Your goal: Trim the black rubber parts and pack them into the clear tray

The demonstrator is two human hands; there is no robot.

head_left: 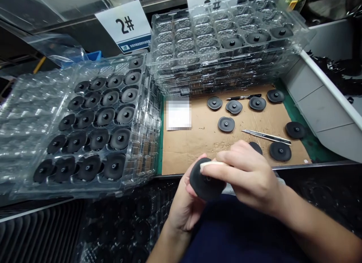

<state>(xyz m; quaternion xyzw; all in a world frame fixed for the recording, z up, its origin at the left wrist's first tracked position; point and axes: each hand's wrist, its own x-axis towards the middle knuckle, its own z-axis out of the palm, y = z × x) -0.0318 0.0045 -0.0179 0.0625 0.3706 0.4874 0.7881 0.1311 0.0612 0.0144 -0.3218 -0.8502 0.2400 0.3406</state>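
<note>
My left hand [183, 206] cradles a black rubber disc [205, 182] from below, with its fingers curled behind the rim. My right hand [246, 176] pinches a small whitish pad [209, 165] and presses it against the disc's upper face. The material of the pad is hard to tell. Just beyond my right fingers, a matching disc [256, 147] lies partly hidden on a cardboard sheet [198, 149]. Nearby are several more discs, including one [278, 151] to the right of my hand.
On the left, a clear plastic tray [28, 119] holds rows of black discs. A stack of clear trays [223, 74] stands behind the cardboard. A utility knife [266, 137] and a pen [243, 97] lie on the cardboard, beside a blurred white paper [178, 114] and a green mat edge [308, 142].
</note>
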